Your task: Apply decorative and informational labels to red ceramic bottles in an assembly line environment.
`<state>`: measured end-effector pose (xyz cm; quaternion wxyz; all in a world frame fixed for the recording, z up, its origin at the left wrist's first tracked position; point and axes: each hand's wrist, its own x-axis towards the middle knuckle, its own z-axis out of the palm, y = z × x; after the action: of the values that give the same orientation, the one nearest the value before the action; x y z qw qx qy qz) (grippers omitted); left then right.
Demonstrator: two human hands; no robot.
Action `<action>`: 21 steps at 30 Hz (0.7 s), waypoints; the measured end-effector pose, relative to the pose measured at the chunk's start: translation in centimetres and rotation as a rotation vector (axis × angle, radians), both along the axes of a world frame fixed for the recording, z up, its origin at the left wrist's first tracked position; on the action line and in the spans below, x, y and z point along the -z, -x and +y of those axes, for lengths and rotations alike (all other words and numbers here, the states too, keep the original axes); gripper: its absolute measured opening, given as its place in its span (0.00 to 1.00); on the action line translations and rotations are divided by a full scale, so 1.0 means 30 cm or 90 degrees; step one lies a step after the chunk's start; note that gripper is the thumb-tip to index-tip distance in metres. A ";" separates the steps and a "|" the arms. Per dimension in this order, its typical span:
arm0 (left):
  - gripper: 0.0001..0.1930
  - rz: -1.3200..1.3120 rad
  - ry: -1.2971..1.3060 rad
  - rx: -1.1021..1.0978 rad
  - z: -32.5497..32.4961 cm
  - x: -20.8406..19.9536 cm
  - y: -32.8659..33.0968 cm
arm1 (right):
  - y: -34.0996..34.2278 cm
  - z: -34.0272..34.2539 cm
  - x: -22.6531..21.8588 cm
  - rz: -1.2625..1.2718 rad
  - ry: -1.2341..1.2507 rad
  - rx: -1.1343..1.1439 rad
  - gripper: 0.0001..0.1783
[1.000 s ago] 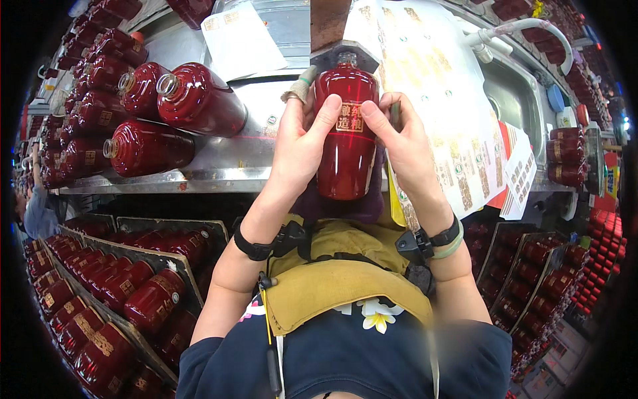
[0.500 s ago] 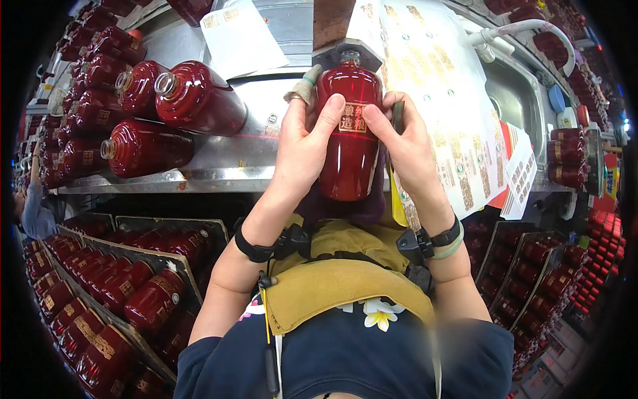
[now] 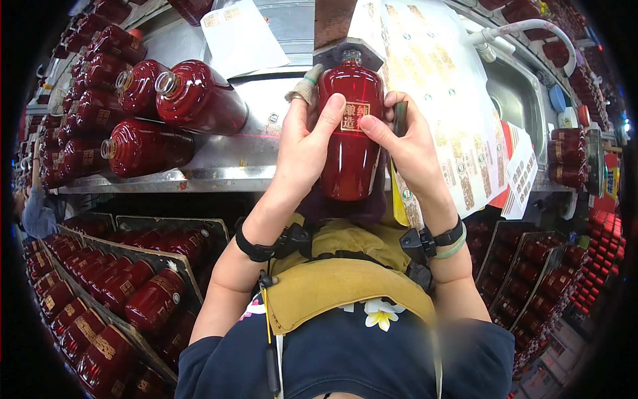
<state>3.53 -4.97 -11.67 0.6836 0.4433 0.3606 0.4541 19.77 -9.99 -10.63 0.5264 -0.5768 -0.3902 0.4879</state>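
Observation:
A glossy dark-red glass bottle [image 3: 347, 163] with an open clear neck lies in front of me, its neck pointing away. My left hand [image 3: 302, 139] grips its left side, thumb on the front; a finger of this hand wears a cloth wrap [image 3: 304, 88]. From the right, my right hand [image 3: 409, 143] presses its thumb at the lower right corner of a square gold label [image 3: 355, 117] on the bottle. Between that hand's fingers sits a flat dark-green piece [image 3: 400, 118], whose kind I cannot make out. Under the bottle's base is a dark purple cloth [image 3: 375, 207].
Several red bottles [image 3: 203, 100] stand on the metal counter [image 3: 226, 174] at left. Sheets of gold labels [image 3: 435, 73] cover the right side, beside a sink [image 3: 515, 83] with a curved faucet [image 3: 531, 25]. Crates of bottles [image 3: 156, 296] flank me below. A person [image 3: 38, 213] is at far left.
My right thumb has slid slightly down along the label's right edge, uncovering more of it. The dark-green piece has tilted more upright. The bottle is nearly still.

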 end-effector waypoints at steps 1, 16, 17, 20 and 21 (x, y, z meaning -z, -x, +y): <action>0.35 -0.020 0.016 0.016 0.003 0.000 0.008 | -0.003 -0.001 0.002 -0.002 -0.002 -0.003 0.23; 0.44 -0.006 -0.033 0.094 -0.009 0.009 0.046 | -0.014 0.029 -0.016 -0.006 0.043 0.012 0.19; 0.44 0.005 -0.039 0.089 -0.010 0.008 0.045 | -0.015 0.030 -0.018 0.001 0.045 0.010 0.19; 0.44 0.013 -0.051 0.081 -0.011 0.010 0.041 | -0.014 0.031 -0.011 0.006 0.042 0.011 0.19; 0.43 0.011 -0.056 0.077 -0.011 0.012 0.041 | -0.013 0.032 -0.009 0.003 0.036 0.014 0.19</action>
<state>2.30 -5.30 -12.02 0.6867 0.4977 0.3184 0.4235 20.17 -9.05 -10.36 0.5161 -0.5948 -0.3682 0.4942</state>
